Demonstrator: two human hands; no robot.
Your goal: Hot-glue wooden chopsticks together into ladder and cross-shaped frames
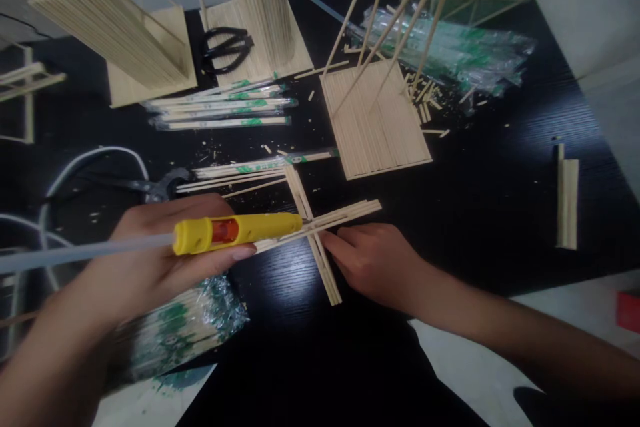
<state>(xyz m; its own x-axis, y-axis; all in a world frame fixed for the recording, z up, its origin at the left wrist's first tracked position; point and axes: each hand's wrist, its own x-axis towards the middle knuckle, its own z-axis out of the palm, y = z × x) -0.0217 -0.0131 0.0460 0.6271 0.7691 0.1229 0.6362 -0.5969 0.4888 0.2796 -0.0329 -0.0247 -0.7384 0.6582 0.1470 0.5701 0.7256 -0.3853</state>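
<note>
A yellow glue gun (260, 228) lies in my left hand (173, 260), which is closed round it. Its nozzle points right, at the crossing of a cross-shaped piece made of thin wooden sticks (325, 268). A whitish glue stick (90, 252) runs out of the gun's back end to the left. My right hand (373, 257) is closed just right of the crossing, its fingertips against the sticks; the thumb is hidden. Part of the cross's left arm is hidden behind the gun and my left hand.
Stick towers (265, 7) on flat bases stand at the back. A stick panel (375, 120) with upright sticks, wrapped chopsticks (225, 107), black scissors (227, 50), pliers (160, 188), cut scraps and plastic wrappers (465, 53) surround the work. A small stick bundle (569, 203) lies right.
</note>
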